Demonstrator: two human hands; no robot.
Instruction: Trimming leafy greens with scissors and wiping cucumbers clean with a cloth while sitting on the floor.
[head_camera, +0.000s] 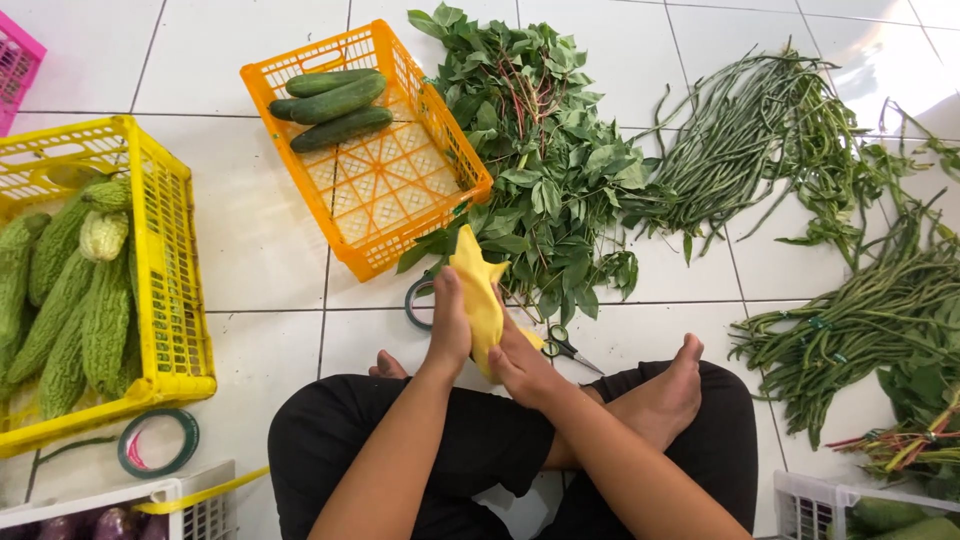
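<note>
I sit cross-legged on a white tiled floor. Both hands hold a yellow folded cloth (478, 290) in front of my knees. My left hand (449, 330) grips its left side, thumb up along it. My right hand (520, 365) holds it from the right and below. Just under the cloth lie scissors (566, 347) with green-and-yellow handles and a roll of green tape (416, 303). A pile of leafy greens (540, 160) lies right behind the cloth.
Orange basket (400, 190) holds three cucumbers (335, 108). Yellow crate (170, 300) at left holds bitter gourds (75, 300). Long beans (760, 150) and more bundles (860, 320) lie at right. Another green tape roll (158, 443), white crates (190, 505) (810, 500), pink basket (18, 65).
</note>
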